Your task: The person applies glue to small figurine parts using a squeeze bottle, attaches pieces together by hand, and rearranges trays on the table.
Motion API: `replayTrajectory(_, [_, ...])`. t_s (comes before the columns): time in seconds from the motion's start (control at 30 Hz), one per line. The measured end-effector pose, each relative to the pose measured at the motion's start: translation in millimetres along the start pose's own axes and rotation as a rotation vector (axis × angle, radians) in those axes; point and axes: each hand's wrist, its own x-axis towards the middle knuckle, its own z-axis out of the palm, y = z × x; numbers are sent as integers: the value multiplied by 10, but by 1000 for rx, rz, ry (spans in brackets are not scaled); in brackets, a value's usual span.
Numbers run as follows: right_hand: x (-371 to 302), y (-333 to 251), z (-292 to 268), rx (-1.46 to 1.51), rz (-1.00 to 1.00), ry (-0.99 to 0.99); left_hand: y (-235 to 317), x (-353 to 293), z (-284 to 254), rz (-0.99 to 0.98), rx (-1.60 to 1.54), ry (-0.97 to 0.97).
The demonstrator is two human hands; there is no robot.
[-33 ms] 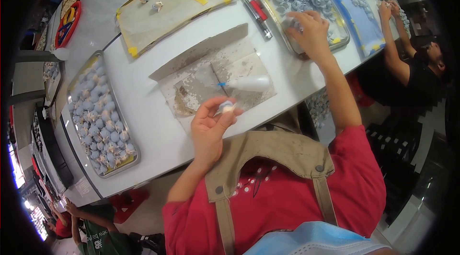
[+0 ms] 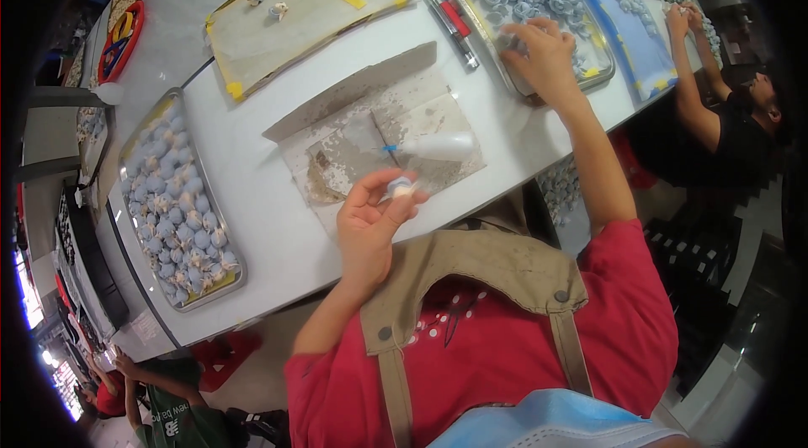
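Left hand (image 2: 368, 225): thumb and fingers pinching small blue-and-cream piece (image 2: 403, 188) above table's (image 2: 244, 124) near edge. Blue cap toward far edge, cream part toward person; roundish, long axis unclear. Right hand (image 2: 547, 61): fingers curled over near end of tray (image 2: 602, 76); cannot tell whether gripping. White lettering on co-worker's green shirt (image 2: 183, 421), beyond table's near edge.

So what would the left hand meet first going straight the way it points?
Probably the blue-tipped white bottle lying just beyond the left hand, though the hand's height is unclear and it might pass above.
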Motion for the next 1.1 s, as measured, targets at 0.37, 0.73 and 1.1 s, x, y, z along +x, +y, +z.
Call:
replayTrajectory(0.37, [-14, -883, -584, 595, -551, -296, 24, 110, 31, -69, -18, -82])
replayTrajectory(0.73, [-18, -1333, -754, 499, -1006, -397, 123, 41, 102, -100, 255, -141])
replayTrajectory(1.1, [-515, -1367, -551, 632, -403, -127, 53, 8, 55, 145, 110, -96])
